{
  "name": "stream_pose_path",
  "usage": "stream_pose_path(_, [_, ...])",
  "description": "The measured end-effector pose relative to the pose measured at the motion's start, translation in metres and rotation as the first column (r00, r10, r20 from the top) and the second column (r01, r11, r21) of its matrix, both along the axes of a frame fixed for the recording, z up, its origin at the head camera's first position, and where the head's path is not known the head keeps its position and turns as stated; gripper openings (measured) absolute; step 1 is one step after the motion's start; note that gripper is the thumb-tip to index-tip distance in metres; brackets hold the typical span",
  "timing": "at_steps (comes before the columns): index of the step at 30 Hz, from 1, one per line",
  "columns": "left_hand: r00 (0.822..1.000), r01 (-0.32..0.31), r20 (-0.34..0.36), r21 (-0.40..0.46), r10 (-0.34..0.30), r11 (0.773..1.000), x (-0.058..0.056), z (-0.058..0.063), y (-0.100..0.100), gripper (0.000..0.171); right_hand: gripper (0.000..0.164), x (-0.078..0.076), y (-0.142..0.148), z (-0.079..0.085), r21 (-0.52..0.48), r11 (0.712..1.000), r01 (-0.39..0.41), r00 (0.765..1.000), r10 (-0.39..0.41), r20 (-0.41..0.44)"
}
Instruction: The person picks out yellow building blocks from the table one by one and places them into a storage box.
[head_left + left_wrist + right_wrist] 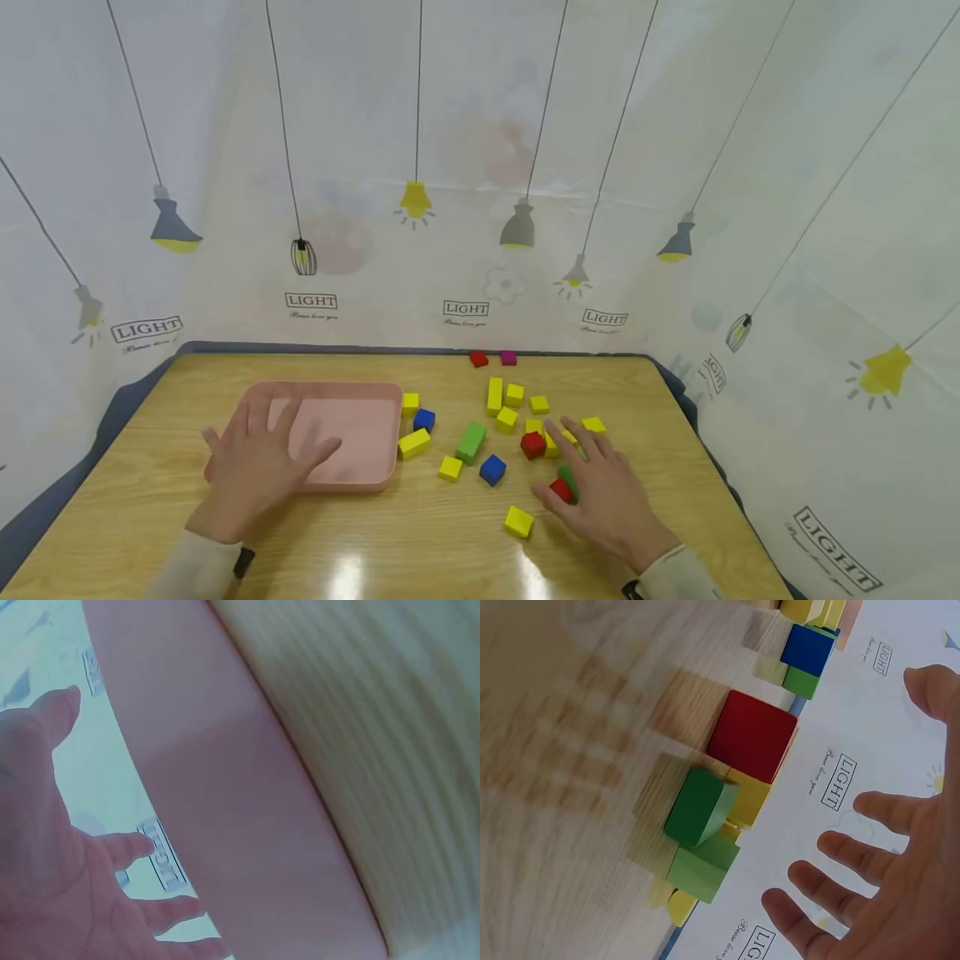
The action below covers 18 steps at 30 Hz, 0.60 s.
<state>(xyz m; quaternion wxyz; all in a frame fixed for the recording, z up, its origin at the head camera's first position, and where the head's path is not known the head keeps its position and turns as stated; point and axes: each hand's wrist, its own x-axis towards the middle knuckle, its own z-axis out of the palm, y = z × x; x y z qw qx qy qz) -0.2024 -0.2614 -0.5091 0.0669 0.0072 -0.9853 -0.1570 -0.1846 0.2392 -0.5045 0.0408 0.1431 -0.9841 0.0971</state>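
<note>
My left hand (258, 462) is held over the left part of a shallow pink tray (356, 429), fingers spread and nothing in its grasp. The left wrist view has the tray's side wall (225, 780) filling the middle, beside the spread fingers. Over the right-hand blocks hovers my right hand (611, 496), fingers apart and holding nothing. Nearest it are a red block (561, 490) and a dark green block (567, 477), partly covered by the hand. In the right wrist view, a red block (754, 735) and a dark green block (697, 806) stand beside a light green block (703, 868).
Several yellow blocks lie scattered, one near the front (518, 522). A blue cube (492, 470) and a long green block (471, 442) lie mid-table. Another blue cube (424, 420) sits by the tray's right side. Red (479, 358) and magenta (508, 358) blocks lie at the back edge.
</note>
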Motion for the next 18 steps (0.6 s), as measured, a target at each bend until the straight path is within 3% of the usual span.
stream_pose_path(13, [0.997, -0.078, -0.002, 0.135, 0.079, 0.988, -0.011, -0.009, -0.038, 0.1, 0.086, 0.009, -0.013, 0.004, -0.053, 0.998, -0.035, 0.997, 0.039, 0.07])
stream_pose_path(18, [0.995, -0.097, 0.044, 0.137, 0.092, 0.986, -0.014, -0.01, -0.046, 0.102, 0.083, 0.01, -0.015, 0.002, -0.089, 0.995, -0.046, 0.994, 0.055, 0.094])
